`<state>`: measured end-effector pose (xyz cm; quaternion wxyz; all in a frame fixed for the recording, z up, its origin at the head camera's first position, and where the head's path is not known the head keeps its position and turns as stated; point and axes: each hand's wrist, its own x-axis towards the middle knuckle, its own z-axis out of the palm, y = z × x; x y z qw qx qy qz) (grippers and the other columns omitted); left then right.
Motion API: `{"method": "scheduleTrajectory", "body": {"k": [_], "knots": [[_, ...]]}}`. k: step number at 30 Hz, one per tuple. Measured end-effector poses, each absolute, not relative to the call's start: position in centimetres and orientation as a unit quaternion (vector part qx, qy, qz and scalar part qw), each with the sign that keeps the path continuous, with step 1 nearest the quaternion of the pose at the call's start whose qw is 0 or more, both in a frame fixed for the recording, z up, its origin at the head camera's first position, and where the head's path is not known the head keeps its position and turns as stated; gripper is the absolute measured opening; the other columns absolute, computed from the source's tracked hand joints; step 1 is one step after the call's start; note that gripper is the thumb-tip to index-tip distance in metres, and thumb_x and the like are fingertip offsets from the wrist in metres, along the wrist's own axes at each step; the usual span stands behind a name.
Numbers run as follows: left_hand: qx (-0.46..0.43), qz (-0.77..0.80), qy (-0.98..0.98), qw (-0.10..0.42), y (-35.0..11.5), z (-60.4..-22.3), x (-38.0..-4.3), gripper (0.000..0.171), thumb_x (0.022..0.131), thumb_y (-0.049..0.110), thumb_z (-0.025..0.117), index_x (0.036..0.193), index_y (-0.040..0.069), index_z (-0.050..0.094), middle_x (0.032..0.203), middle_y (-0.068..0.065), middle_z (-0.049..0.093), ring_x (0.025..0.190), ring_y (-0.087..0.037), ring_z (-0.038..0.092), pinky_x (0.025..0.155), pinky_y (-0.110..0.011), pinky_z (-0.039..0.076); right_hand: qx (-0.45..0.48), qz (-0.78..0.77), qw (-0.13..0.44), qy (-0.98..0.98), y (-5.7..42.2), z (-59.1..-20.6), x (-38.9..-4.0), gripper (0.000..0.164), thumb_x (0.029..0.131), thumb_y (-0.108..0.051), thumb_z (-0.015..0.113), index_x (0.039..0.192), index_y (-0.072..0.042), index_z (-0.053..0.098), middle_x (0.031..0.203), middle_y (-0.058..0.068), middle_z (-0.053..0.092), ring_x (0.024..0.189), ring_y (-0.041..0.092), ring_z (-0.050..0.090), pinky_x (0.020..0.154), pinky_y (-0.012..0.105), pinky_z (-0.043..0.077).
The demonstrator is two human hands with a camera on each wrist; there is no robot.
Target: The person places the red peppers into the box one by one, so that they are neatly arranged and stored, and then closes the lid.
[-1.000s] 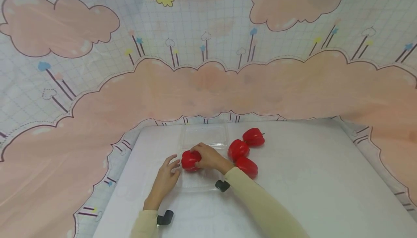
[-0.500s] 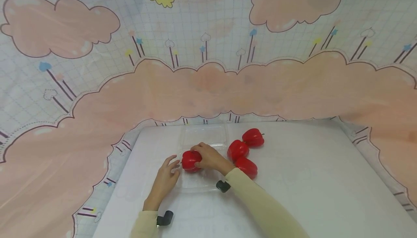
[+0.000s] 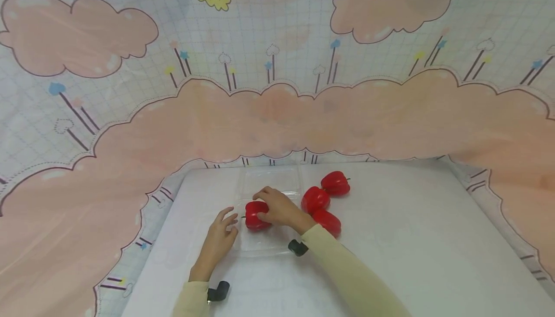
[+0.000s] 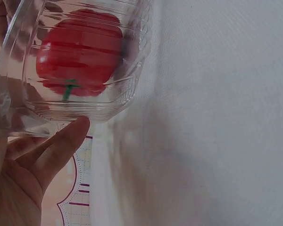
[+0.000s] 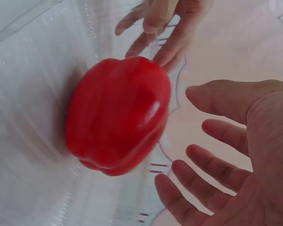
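A red bell pepper (image 3: pixel 255 215) lies on its side in the near half of a clear plastic clamshell box (image 3: pixel 264 248), its green stem pointing left. Over it, my right hand (image 3: pixel 284 209) has its fingers spread; in the right wrist view a gap shows between the fingertips (image 5: pixel 194 94) and the pepper (image 5: pixel 118 117). At the box's left end is my left hand (image 3: pixel 218 240), its fingers loosely extended. In the left wrist view a fingertip (image 4: pixel 82 126) is right at the clear end wall, through which the pepper (image 4: pixel 80 54) shows.
Three more red peppers stand close together right of the box: a back one (image 3: pixel 335 183), a middle one (image 3: pixel 315 200) and a front one (image 3: pixel 327 222) partly behind the right wrist. The box's open lid (image 3: pixel 270 180) lies flat behind. A patterned cloth (image 3: pixel 303 119) hangs beyond the white table (image 3: pixel 416 240).
My right hand has loosened from the pepper, its fingers lifting and spreading. The pepper has shifted slightly right, and its stem shows more. My left hand has hardly moved.
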<state>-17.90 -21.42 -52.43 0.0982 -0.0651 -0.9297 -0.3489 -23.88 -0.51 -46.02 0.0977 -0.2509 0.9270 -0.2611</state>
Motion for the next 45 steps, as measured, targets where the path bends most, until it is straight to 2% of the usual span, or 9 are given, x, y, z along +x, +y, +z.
{"method": "scheduleTrajectory", "body": {"k": [10, 18, 26, 36, 45], "knots": [[-0.073, -0.355, -0.926, 0.1, -21.6, -52.1, -17.8, 0.038, 0.087, -0.002, 0.06, 0.125, -0.007, 0.061, 0.143, -0.017, 0.049, 0.111, -0.033, 0.068, 0.085, -0.042, 0.06, -0.289, -0.256, 0.034, 0.922, -0.3, -42.5, -22.3, 0.054, 0.085, -0.03, 0.075, 0.135, -0.026, 0.055, 0.139, -0.002, 0.054, 0.126, 0.018, 0.055, 0.091, 0.029, 0.059], [-0.073, -0.353, -0.928, 0.098, -21.6, -51.9, -17.7, 0.039, 0.087, -0.003, 0.059, 0.125, -0.008, 0.061, 0.144, -0.017, 0.049, 0.111, -0.034, 0.067, 0.085, -0.041, 0.061, -0.309, -0.277, 0.002, 0.91, 0.8, -39.1, -21.0, 0.05, 0.087, -0.027, 0.072, 0.134, -0.021, 0.057, 0.139, 0.002, 0.055, 0.127, 0.021, 0.054, 0.096, 0.035, 0.058], [-0.075, -0.348, -0.929, 0.102, -21.6, -52.2, -17.8, 0.038, 0.087, -0.003, 0.059, 0.124, -0.008, 0.062, 0.144, -0.017, 0.049, 0.111, -0.033, 0.067, 0.084, -0.04, 0.061, -0.311, -0.293, -0.037, 0.904, 2.8, -37.1, -20.1, 0.049, 0.087, -0.028, 0.073, 0.133, -0.021, 0.058, 0.139, 0.002, 0.055, 0.128, 0.021, 0.054, 0.098, 0.038, 0.057], [-0.08, -0.358, -0.925, 0.104, -21.6, -52.4, -17.8, 0.037, 0.086, -0.003, 0.059, 0.123, -0.008, 0.063, 0.142, -0.018, 0.05, 0.11, -0.033, 0.068, 0.084, -0.04, 0.061, -0.298, -0.299, -0.083, 0.903, 4.9, -36.0, -19.6, 0.048, 0.089, -0.028, 0.071, 0.134, -0.024, 0.057, 0.14, 0.0, 0.055, 0.128, 0.02, 0.054, 0.099, 0.037, 0.056], [-0.073, -0.352, -0.928, 0.102, -21.5, -52.5, -17.9, 0.038, 0.087, -0.002, 0.059, 0.124, -0.007, 0.062, 0.144, -0.016, 0.049, 0.112, -0.033, 0.067, 0.086, -0.043, 0.061, -0.294, -0.32, -0.079, 0.897, 6.2, -36.4, -19.9, 0.044, 0.09, -0.027, 0.068, 0.132, -0.021, 0.058, 0.137, -0.001, 0.056, 0.123, 0.02, 0.057, 0.096, 0.038, 0.058]]}}
